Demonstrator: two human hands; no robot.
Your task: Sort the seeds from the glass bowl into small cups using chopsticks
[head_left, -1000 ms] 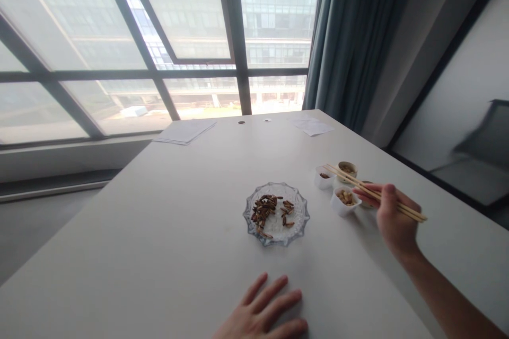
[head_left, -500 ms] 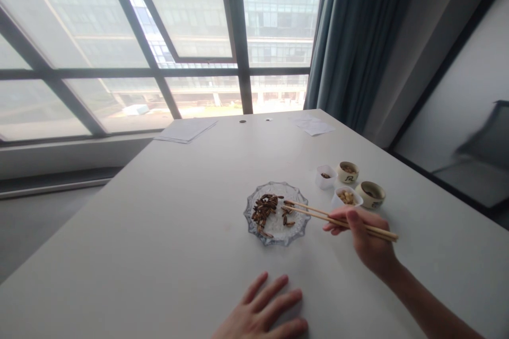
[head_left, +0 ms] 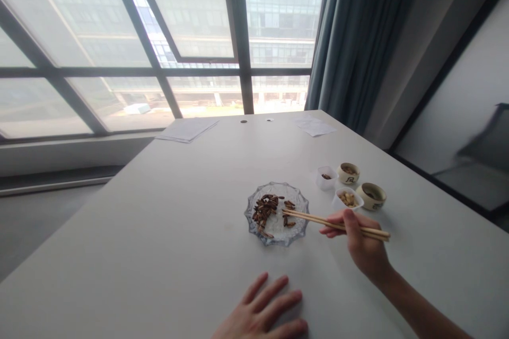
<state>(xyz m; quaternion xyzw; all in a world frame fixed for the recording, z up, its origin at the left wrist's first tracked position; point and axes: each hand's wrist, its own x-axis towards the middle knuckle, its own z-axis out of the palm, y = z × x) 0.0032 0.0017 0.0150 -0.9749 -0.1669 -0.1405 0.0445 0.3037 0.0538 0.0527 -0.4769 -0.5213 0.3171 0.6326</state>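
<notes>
A clear, scalloped glass dish holds slender, dark brown seeds with paler streaks, heaped left, fewer right. The right hand grips pale wooden chopsticks, tips close together at the right-hand seeds. The left hand lies nearer, fingers spread, on the white table. Farther right, a translucent white plastic cup contains dark bits; a nearer one, tan nuts. Two round cream cups stand alongside.

Right hand: across it swings, clear of the nearer beige pot, now fully visible | Chopsticks: round to the glass dish, tips at the smaller seed cluster, spread half-a-second ago, now closer together
</notes>
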